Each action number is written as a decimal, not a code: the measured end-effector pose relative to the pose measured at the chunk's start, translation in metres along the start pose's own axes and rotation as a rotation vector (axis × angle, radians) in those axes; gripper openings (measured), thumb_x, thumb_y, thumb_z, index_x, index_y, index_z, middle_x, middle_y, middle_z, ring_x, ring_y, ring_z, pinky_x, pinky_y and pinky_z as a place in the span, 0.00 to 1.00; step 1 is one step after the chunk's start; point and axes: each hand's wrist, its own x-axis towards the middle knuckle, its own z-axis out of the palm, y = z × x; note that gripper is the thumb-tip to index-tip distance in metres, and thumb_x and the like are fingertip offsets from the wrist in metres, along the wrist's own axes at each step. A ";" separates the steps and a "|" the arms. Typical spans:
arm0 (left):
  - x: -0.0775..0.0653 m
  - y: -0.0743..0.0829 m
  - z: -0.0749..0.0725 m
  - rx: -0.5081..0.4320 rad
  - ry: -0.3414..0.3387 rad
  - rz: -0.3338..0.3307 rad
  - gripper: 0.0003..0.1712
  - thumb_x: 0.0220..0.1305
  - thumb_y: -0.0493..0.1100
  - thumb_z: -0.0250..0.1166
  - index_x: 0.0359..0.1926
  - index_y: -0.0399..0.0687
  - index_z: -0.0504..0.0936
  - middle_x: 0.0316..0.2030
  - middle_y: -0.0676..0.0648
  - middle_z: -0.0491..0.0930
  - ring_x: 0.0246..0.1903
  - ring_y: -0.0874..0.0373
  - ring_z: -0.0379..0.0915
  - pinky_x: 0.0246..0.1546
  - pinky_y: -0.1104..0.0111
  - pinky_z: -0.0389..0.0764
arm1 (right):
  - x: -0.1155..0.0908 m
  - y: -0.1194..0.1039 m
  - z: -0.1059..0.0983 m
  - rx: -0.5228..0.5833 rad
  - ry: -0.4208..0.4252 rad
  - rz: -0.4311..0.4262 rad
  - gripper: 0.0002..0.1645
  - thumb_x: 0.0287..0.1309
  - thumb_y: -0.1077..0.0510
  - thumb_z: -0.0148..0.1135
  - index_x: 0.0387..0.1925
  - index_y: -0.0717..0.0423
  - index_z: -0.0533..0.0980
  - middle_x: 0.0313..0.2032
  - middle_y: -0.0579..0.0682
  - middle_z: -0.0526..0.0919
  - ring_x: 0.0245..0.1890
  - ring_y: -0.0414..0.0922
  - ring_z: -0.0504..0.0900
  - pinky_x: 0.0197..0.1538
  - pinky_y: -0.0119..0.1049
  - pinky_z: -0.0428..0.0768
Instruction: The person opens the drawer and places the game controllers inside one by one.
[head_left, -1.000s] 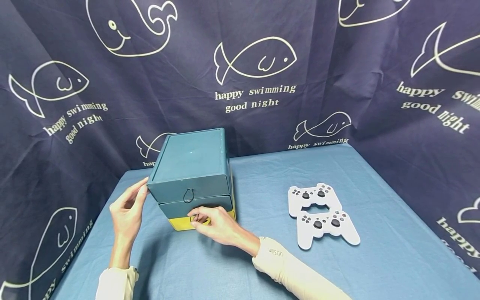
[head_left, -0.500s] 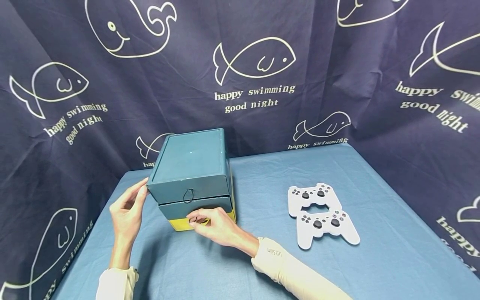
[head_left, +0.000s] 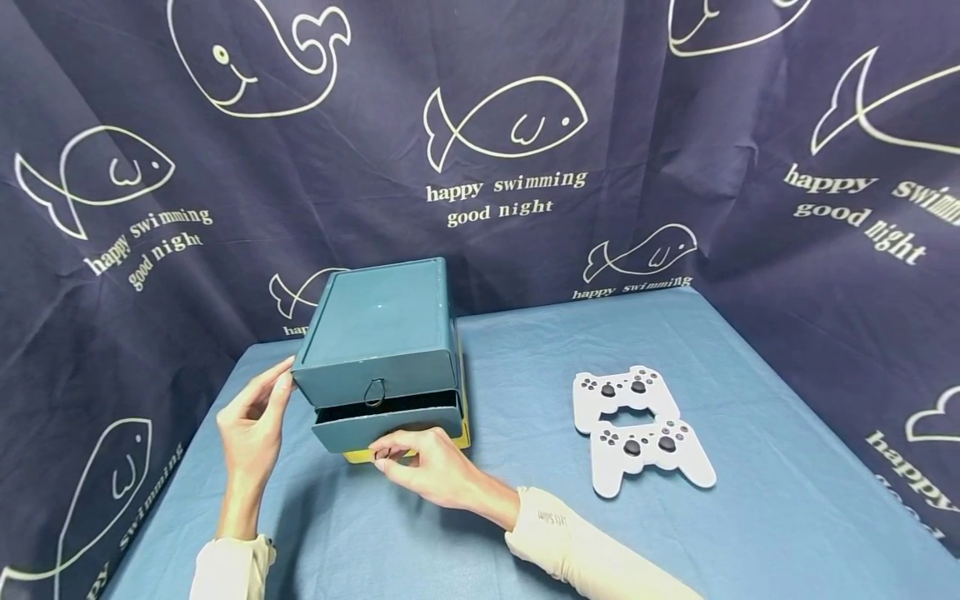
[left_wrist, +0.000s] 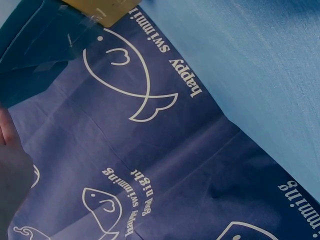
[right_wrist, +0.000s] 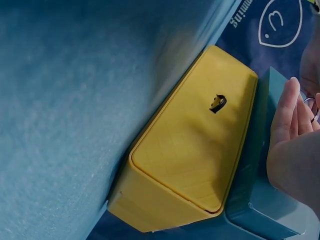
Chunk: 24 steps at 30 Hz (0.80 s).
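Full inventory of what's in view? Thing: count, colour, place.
Top drawer box: 1, teal, uppermost, closed
Middle drawer box: 1, teal, below it, partly open
Bottom drawer box: 1, yellow, lowest, closed
Loop pulls: 3, dark, one per drawer front
Game controllers: 2, white, right of drawers
Tablecloth: 1, blue, underneath
Backdrop: navy, behind and both sides
Sleeves: 2, cream, both arms
Left hand: 1, bare, at top box's left corner
Right hand: 1, bare, pinching middle pull

The head view looked forward and down toward twelve o'clock. Closer, tilted wrist views shared the yellow box [right_wrist: 190,135]
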 end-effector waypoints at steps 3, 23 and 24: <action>0.000 -0.001 0.000 0.004 -0.002 -0.001 0.15 0.70 0.27 0.64 0.56 0.28 0.84 0.48 0.50 0.88 0.41 0.65 0.86 0.47 0.75 0.81 | -0.003 -0.002 0.002 0.011 -0.006 0.003 0.12 0.70 0.60 0.64 0.51 0.55 0.86 0.41 0.44 0.88 0.42 0.28 0.82 0.40 0.30 0.84; 0.000 0.000 0.000 0.021 0.005 0.007 0.15 0.72 0.32 0.65 0.56 0.31 0.85 0.47 0.52 0.88 0.40 0.64 0.86 0.45 0.76 0.81 | -0.031 -0.018 0.016 0.017 -0.040 -0.090 0.12 0.70 0.64 0.63 0.51 0.58 0.85 0.44 0.50 0.90 0.43 0.27 0.81 0.37 0.26 0.83; 0.000 0.000 0.000 0.019 0.005 0.006 0.15 0.72 0.31 0.65 0.56 0.31 0.85 0.47 0.52 0.88 0.40 0.65 0.86 0.45 0.76 0.81 | -0.033 -0.018 0.017 0.013 -0.037 -0.099 0.12 0.70 0.64 0.63 0.51 0.58 0.85 0.43 0.50 0.90 0.42 0.26 0.81 0.37 0.26 0.83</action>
